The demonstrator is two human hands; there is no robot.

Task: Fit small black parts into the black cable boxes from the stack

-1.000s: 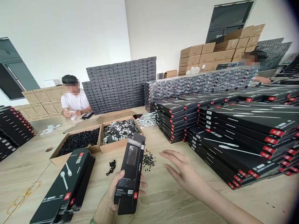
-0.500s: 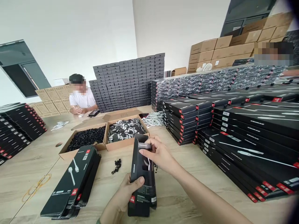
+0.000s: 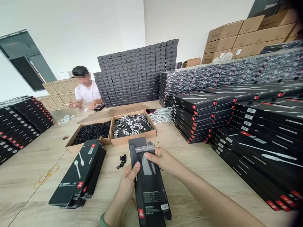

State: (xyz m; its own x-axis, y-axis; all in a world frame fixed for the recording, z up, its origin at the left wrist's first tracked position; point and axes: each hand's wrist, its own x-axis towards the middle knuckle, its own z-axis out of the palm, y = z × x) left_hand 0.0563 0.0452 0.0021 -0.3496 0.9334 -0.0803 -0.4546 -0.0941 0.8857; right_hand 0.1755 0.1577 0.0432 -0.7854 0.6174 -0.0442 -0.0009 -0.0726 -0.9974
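Note:
A black cardboard cable box [image 3: 151, 183] with a clear window and an open top flap is held between both hands over the table. My left hand [image 3: 129, 181] grips its left edge, thumb pressed on the front. My right hand [image 3: 164, 162] holds the upper right edge, thumb beside the window and the other fingers hidden behind. To the left lies a stack of flat black box sleeves [image 3: 80, 173]. A small heap of black clips [image 3: 121, 161] sits just beyond my left hand.
Open cartons hold small black pieces [image 3: 92, 132] and black-and-white pieces [image 3: 132, 125]. Packed black boxes [image 3: 260, 157] pile up at the right, more [image 3: 26, 123] at the left. White cables [image 3: 162, 114] lie behind. A co-worker [image 3: 87, 90] sits across the table. Yellow bands [image 3: 47, 176] lie front left.
The box has turned to show its printed back more fully and sits lower. My left hand has shifted up along its edge. The view has swung slightly left.

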